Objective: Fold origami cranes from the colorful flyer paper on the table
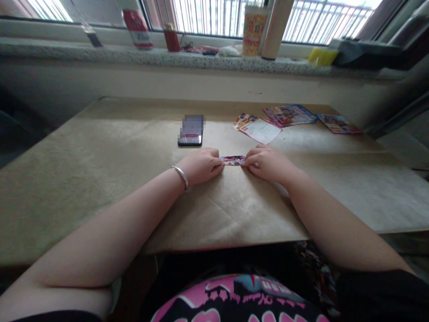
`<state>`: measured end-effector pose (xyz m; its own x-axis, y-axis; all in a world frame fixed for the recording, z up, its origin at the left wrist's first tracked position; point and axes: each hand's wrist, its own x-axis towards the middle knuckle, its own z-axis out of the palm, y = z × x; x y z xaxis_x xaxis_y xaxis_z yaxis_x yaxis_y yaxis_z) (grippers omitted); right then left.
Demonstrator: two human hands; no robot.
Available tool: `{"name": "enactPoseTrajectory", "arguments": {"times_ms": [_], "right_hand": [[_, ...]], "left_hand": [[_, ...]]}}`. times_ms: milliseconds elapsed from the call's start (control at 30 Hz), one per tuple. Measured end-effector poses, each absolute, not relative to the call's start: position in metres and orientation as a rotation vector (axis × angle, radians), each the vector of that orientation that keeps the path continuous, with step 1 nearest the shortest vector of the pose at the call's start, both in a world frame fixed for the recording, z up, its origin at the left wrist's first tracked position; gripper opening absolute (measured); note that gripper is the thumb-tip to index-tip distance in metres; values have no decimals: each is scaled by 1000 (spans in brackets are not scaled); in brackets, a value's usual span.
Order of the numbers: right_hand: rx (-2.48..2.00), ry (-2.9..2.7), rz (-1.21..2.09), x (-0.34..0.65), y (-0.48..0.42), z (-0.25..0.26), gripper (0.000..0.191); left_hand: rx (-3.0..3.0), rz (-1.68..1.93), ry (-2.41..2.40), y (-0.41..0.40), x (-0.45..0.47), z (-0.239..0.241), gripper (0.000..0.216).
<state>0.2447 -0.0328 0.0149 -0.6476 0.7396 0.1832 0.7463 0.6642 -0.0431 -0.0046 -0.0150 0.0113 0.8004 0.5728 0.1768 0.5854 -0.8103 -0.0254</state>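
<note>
Between my two hands lies a narrow folded strip of colourful printed paper point(233, 160), low on the tabletop. My left hand point(203, 165), with a silver bangle point(181, 175) on its wrist, is closed on the strip's left end. The fingers of my right hand point(266, 162) pinch its right end. Both ends of the paper are hidden under the fingers. A dark phone point(191, 132) rests flat on the table just beyond my left hand. Past my right hand, a white-backed sheet point(263, 129) lies over several orange printed sheets point(244, 120).
Colourful printed sheets point(291, 115) and another printed stack point(338, 124) lie at the table's back right. The tan-covered table point(100, 165) meets a wall below the stone windowsill point(201, 61). On the sill stand a red-and-white can point(137, 27), a patterned cup point(254, 31) and a yellow object point(322, 57).
</note>
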Motion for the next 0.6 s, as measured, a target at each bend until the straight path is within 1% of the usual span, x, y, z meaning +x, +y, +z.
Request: {"name": "enactPoseTrajectory", "arguments": {"times_ms": [67, 267, 400, 600], "right_hand": [[-1216, -2691, -68, 243, -33, 14, 27], [-1242, -2674, -86, 238, -34, 12, 24], [-1256, -2676, -75, 238, -35, 14, 24], [-1268, -2669, -92, 236, -40, 17, 25]], "left_hand": [[-2907, -229, -961, -15, -5, 12, 34], [-2919, -181, -981, -16, 0, 14, 30], [-2946, -239, -1011, -16, -1, 12, 22], [-2978, -300, -1024, -15, -6, 12, 21]]}}
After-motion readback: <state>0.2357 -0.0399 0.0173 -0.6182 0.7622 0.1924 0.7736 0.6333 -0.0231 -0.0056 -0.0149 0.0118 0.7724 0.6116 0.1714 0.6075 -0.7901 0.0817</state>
